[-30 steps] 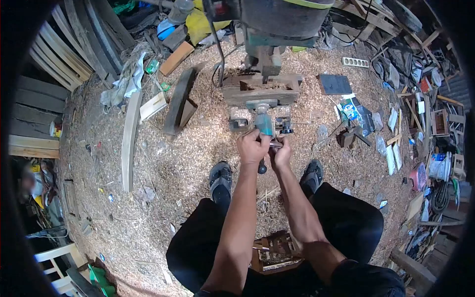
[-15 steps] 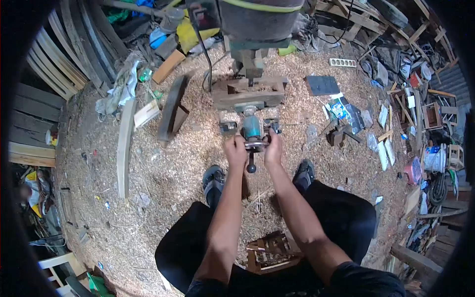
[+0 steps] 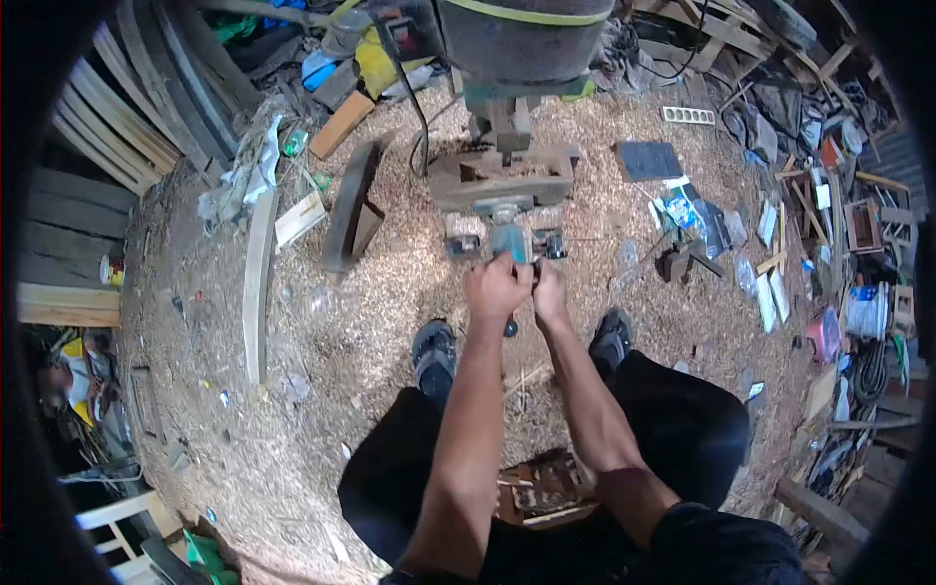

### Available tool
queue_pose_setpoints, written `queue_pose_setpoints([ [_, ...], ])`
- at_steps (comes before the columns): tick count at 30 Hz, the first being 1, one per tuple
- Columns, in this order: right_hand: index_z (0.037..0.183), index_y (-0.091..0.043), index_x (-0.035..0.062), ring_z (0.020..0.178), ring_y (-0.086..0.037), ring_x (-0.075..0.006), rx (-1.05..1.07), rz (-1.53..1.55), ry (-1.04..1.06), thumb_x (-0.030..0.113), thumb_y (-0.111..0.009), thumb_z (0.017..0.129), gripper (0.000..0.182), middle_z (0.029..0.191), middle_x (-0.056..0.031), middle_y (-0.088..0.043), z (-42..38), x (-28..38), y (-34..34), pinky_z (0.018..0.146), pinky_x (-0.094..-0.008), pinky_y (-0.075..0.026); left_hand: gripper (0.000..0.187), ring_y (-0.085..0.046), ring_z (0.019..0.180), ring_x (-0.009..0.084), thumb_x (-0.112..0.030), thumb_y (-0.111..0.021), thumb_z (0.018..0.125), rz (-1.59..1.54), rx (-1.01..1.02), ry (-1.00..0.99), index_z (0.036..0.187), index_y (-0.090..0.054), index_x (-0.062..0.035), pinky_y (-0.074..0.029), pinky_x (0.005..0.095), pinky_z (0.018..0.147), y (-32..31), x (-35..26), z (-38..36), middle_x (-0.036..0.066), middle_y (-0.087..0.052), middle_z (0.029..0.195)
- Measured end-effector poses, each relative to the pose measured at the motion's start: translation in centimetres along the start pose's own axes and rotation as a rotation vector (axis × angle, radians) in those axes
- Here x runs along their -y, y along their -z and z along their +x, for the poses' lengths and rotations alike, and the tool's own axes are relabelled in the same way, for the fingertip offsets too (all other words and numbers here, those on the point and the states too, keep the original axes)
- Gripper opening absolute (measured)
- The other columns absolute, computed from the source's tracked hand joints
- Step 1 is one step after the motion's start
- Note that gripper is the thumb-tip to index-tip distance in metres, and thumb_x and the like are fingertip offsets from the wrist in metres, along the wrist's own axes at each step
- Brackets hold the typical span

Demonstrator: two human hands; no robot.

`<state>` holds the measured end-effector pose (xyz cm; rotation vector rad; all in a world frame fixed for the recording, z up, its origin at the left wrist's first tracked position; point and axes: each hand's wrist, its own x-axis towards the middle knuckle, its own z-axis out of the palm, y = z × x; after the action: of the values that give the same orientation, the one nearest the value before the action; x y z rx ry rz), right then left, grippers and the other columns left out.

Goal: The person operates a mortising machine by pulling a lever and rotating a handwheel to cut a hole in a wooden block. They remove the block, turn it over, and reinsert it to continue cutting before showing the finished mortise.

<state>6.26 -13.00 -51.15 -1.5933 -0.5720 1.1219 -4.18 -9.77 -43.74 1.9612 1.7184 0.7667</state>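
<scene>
Both of my hands are closed on the handwheel of a floor-standing machine. My left hand [image 3: 499, 289] lies over the top left of the wheel and covers most of it. My right hand [image 3: 550, 291] grips the wheel's right side, close beside the left. Below them shows the dark ball knob [image 3: 510, 329] of the wheel. Just beyond the hands is a teal cylindrical housing [image 3: 508, 244]. Farther on, a wooden block [image 3: 526, 187] with a rectangular recess sits across the machine. The machine's metal tool head [image 3: 510, 127] stands over that recess.
Wood shavings cover the ground. A long plank [image 3: 257, 292] and a dark beam [image 3: 351, 210] lie left. On the right are a dark flat panel [image 3: 647, 161], a power strip [image 3: 687, 115] and a pink bucket [image 3: 824, 334]. The motor housing [image 3: 522, 44] hangs overhead; a wooden frame [image 3: 546, 487] lies between my legs.
My left hand has moved from the wheel's left side up over its top, closer to the right hand. The wheel's rim and handle are now mostly hidden. My view has shifted slightly.
</scene>
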Motion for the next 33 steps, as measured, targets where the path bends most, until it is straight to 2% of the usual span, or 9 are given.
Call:
queue_pose_setpoints([
  [3,0.072,-0.065,-0.0099,0.068,-0.066,-0.0271,-0.083,-0.231,-0.001,0.036,-0.05,0.091,0.052,0.067,-0.0246,-0.064,-1.5,3.4,-1.1,0.063,-0.0414,-0.047,0.024,-0.061,0.059,0.0404,-0.027,-0.059,0.074,-0.258,-0.066,0.061,0.068,-0.06,-0.0036,-0.05,0.0469,0.057,0.0,0.9,-0.9,0.021,-0.061,0.062],
  [6,0.071,-0.065,-0.0108,0.075,-0.067,-0.0416,-0.093,-0.506,0.036,0.039,-0.054,0.087,0.053,0.07,-0.0338,-0.06,-3.2,7.3,-1.2,0.069,-0.047,-0.048,0.019,-0.046,0.05,0.0131,-0.011,-0.055,0.077,-0.587,-0.214,-0.026,0.063,-0.052,-0.0003,-0.039,0.0331,0.049,-2.4,3.9,-1.1,0.007,-0.048,0.053],
  [8,0.072,-0.066,-0.0109,0.078,-0.066,-0.0448,-0.071,-0.564,0.05,0.039,-0.054,0.087,0.053,0.072,-0.0345,-0.06,-3.5,8.6,-1.7,0.071,-0.048,-0.049,0.019,-0.039,0.056,0.0083,-0.007,-0.049,0.079,-0.723,-0.2,0.014,0.062,-0.045,-0.001,-0.033,0.0294,0.049,-1.8,3.3,-1.6,0.002,-0.039,0.056],
  [12,0.073,-0.065,-0.0106,0.078,-0.067,-0.0428,-0.153,-0.465,0.034,0.038,-0.052,0.088,0.053,0.071,-0.0327,-0.062,-3.6,7.8,-1.5,0.071,-0.0476,-0.049,0.018,-0.037,0.057,0.0093,-0.006,-0.045,0.08,-0.727,-0.232,0.002,0.062,-0.043,-0.0018,-0.032,0.029,0.05,-1.7,3.4,-1.5,0.001,-0.038,0.056],
  [14,0.085,-0.066,-0.0083,0.082,-0.067,-0.0401,-0.09,-0.398,0.18,0.033,-0.051,0.091,0.045,0.079,-0.0317,-0.063,-3.6,7.0,-0.9,0.073,-0.0455,-0.048,0.017,-0.041,0.059,0.0096,-0.006,-0.045,0.081,-0.674,-0.189,-0.022,0.065,-0.047,-0.0011,-0.036,0.0297,0.053,-1.9,4.2,-1.3,0.002,-0.041,0.059],
  [17,0.092,-0.06,-0.0072,0.082,-0.064,-0.0365,-0.053,-0.316,0.267,0.026,-0.052,0.094,0.034,0.08,-0.0263,-0.063,-5.0,7.3,-0.2,0.074,-0.0415,-0.048,0.02,-0.052,0.059,0.0238,-0.014,-0.054,0.085,-0.598,-0.22,0.063,0.072,-0.052,0.0008,-0.044,0.0373,0.06,-2.5,4.6,-1.6,0.016,-0.053,0.062],
  [21,0.093,-0.059,-0.0021,0.08,-0.063,-0.0301,-0.217,-0.287,0.516,0.013,-0.058,0.089,0.015,0.083,-0.0181,-0.062,-6.4,6.3,0.3,0.074,-0.0395,-0.049,0.014,-0.059,0.072,0.0239,-0.014,-0.056,0.093,-0.665,-0.17,0.179,0.094,-0.056,-0.0002,-0.047,0.036,0.068,1.3,1.8,-3.4,0.014,-0.061,0.079],
  [32,0.1,-0.058,0.0009,0.085,-0.063,-0.0246,-0.062,0.027,0.61,0.012,-0.058,0.09,0.015,0.093,-0.0147,-0.063,-10.4,20.8,-0.1,0.077,-0.0353,-0.049,0.016,-0.057,0.089,0.0166,-0.014,-0.056,0.094,-0.638,-0.36,-0.03,0.104,-0.058,-0.0017,-0.046,0.0312,0.081,15.3,-9.7,-0.6,0.009,-0.061,0.095],
  [33,0.102,-0.058,0.0015,0.084,-0.064,-0.0235,-0.059,0.023,0.725,0.015,-0.059,0.091,0.018,0.092,-0.013,-0.065,-9.0,21.0,-0.5,0.077,-0.0348,-0.049,0.019,-0.059,0.091,0.0182,-0.015,-0.057,0.094,-0.632,-0.356,-0.065,0.106,-0.057,-0.001,-0.046,0.0318,0.082,17.1,-11.1,0.0,0.01,-0.062,0.099],
])
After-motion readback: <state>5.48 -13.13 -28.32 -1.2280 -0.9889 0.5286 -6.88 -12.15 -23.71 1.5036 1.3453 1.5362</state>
